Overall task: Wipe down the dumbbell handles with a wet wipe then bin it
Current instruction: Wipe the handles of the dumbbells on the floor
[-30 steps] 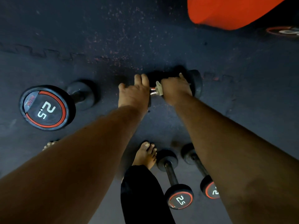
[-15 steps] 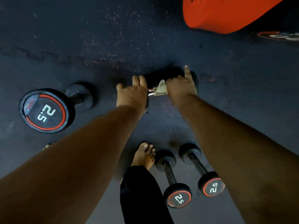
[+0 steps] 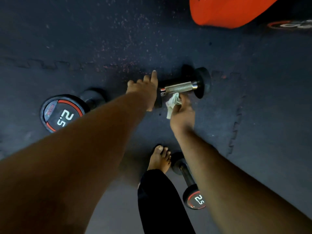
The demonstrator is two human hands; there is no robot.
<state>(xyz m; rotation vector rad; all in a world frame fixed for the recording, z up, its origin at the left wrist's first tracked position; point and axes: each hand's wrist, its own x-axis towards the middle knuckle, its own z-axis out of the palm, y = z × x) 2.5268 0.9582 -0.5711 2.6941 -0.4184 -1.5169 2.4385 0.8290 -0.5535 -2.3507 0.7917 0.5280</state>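
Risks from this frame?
1. The left hand only rests on one end of the dumbbell; it may roll on the mat when wiped.
2. The wipe hangs loosely from the right hand and may drop.
3. A bare foot is beside another dumbbell.

Dark rubber floor (image 3: 84,39) of interlocking mats, their toothed seams (image 3: 50,65) showing, flecked with red specks (densest near the middle). An orange block (image 3: 228,10) sits top right. Light is dim.
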